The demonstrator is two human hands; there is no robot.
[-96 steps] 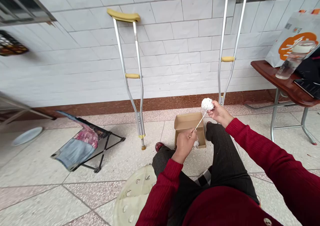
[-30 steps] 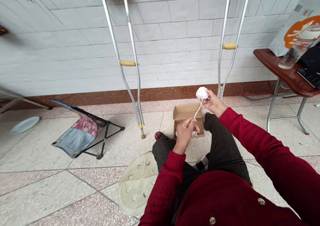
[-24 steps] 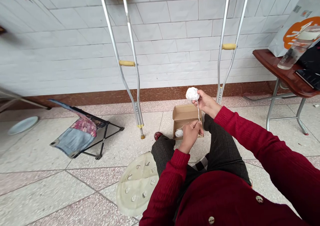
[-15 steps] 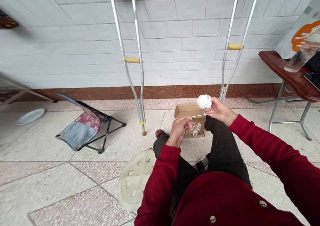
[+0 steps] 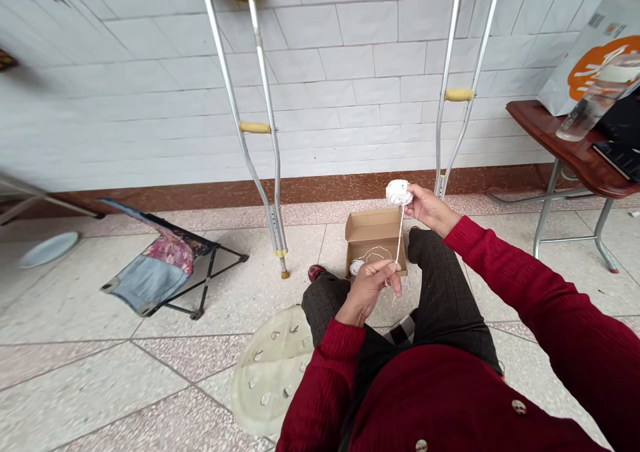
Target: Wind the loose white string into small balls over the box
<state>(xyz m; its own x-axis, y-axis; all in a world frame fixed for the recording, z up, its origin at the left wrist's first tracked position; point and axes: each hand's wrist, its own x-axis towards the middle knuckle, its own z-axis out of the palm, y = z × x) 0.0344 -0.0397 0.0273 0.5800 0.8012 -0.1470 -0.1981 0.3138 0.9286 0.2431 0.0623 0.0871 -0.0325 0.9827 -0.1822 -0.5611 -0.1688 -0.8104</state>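
Observation:
My right hand (image 5: 428,208) grips a ball of white yarn (image 5: 399,193) by its right side, held up above the far edge of the box. A taut strand of yarn (image 5: 401,235) runs down from the ball to my left hand (image 5: 369,288), whose thumb and fingers pinch it lower and nearer to my body. Below and between my hands lies an open cardboard box (image 5: 371,224) on the floor. More loose white yarn (image 5: 357,267) rests inside it, partly hidden by my left hand, and a few loops hang past my fingers.
Two crutches (image 5: 275,165) (image 5: 443,125) lean on the tiled wall. A folding stool (image 5: 155,275) stands at the left, near a pale dish (image 5: 49,250). A round mat (image 5: 270,379) lies by my left leg. On the right, a brown stool (image 5: 560,139) carries a bottle (image 5: 590,109) and a bag (image 5: 575,72).
My left hand has moved down and away from the ball, so the strand between my hands now runs steeply instead of nearly level. My right hand has risen slightly with the ball.

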